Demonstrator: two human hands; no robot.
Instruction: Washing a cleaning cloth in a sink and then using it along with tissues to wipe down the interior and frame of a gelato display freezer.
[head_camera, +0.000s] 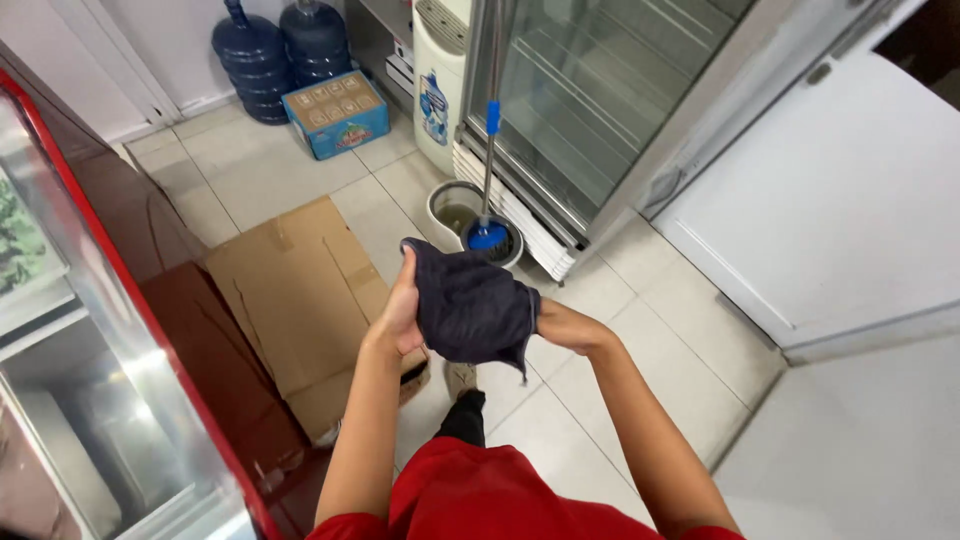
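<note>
I hold a dark grey cloth (470, 305) spread out in front of me at about waist height. My left hand (398, 315) grips its upper left corner with the fingers curled over the edge. My right hand (556, 322) is mostly hidden behind the cloth's right side and holds it there. A corner of the cloth hangs down at the lower right. Below the cloth I see my red shirt and one foot on the tiled floor.
A flattened cardboard sheet (300, 300) lies on the floor to the left. A mop bucket (450, 205) with a blue mop (488, 180) stands before a glass-door fridge (590, 110). Two water jugs (280, 50) and a blue box (337, 113) sit at the back. A red-edged glass counter (110, 330) runs along my left.
</note>
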